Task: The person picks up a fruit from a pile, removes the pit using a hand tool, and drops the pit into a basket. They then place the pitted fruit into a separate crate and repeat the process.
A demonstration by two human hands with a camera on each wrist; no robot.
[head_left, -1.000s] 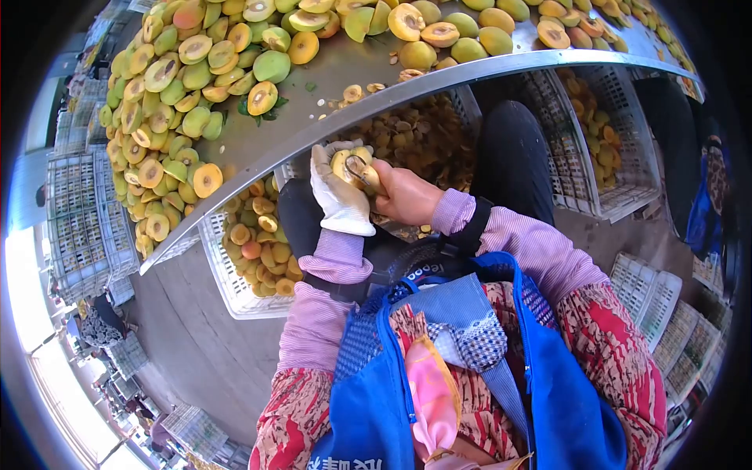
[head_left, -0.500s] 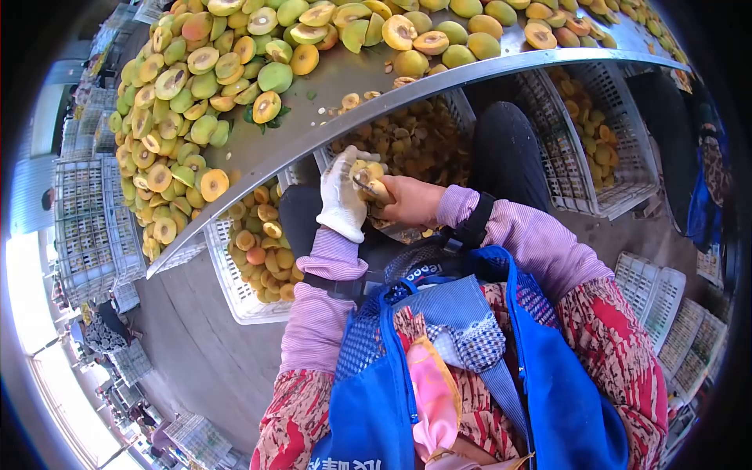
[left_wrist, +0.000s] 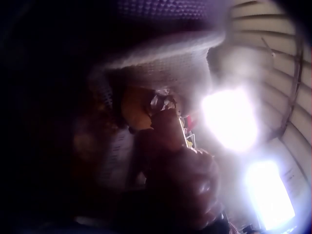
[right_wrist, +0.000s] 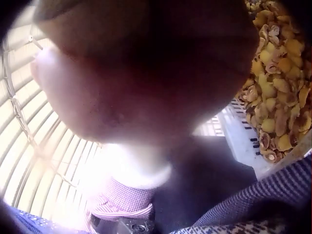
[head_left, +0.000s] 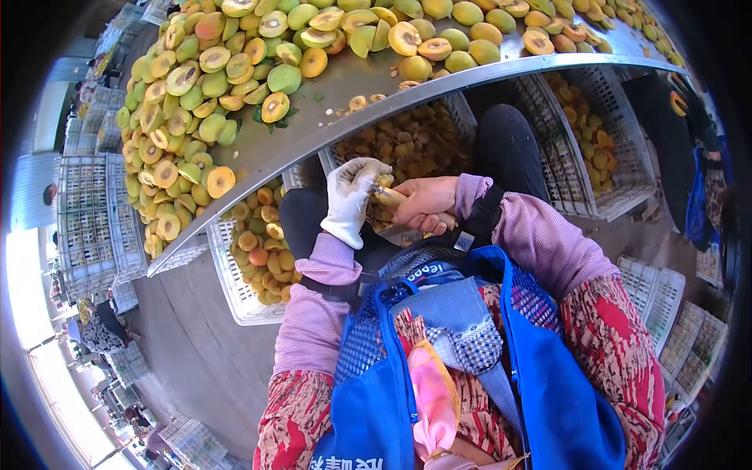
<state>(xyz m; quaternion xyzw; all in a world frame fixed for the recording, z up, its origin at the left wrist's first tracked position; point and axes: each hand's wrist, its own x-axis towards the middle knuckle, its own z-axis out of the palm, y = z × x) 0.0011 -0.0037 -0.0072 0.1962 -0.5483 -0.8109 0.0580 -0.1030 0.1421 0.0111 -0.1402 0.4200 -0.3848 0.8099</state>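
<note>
In the head view the gloved left hand (head_left: 349, 200) holds a yellow fruit (head_left: 385, 181) at the table's lower edge. The bare right hand (head_left: 425, 202) has its fingers curled round a light-coloured tool handle (head_left: 446, 220), whose metal end meets the fruit. A dark left wrist view shows an orange fruit piece (left_wrist: 135, 108) against the glove, with the right hand (left_wrist: 181, 180) just below it. In the right wrist view the right hand (right_wrist: 131, 92) is large and blurred, and the tool cannot be made out.
Halved fruits (head_left: 188, 102) are heaped on the metal table (head_left: 258, 160). Beneath its edge stand a crate of fruit scraps (head_left: 411, 141), a crate of fruit halves at the left (head_left: 262, 251) and another crate (head_left: 627, 168) at the right. Stacked crates (head_left: 86, 219) and other people are farther off.
The right hand has turned, showing its curled fingers and the handle below them. The left hand has moved slightly right and down, still holding fruit.
</note>
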